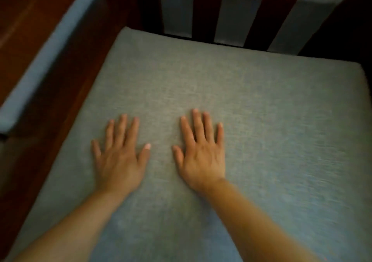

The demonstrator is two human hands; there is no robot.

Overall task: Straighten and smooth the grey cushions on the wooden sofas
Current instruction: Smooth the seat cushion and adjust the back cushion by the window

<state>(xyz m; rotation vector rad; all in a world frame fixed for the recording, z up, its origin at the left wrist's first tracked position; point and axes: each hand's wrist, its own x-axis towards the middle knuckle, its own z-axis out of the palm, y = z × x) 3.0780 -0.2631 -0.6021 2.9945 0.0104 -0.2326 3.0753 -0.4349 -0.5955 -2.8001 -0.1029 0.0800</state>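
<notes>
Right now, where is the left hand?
In the head view the left hand lies flat on the grey seat cushion, left of centre, beside the right hand and apart from it.

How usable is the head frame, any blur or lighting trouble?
Head view: dim, warm light, no glare; soft motion blur throughout, streaking the grey cushion. Left hand and right hand readable, flat. Wooden slats nearly black.

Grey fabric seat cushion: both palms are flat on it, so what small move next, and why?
Probably sweep the left hand and right hand apart toward the edges of the grey fabric seat cushion: both rest with spread fingers near its middle, leaving the outer fabric untouched.
</notes>
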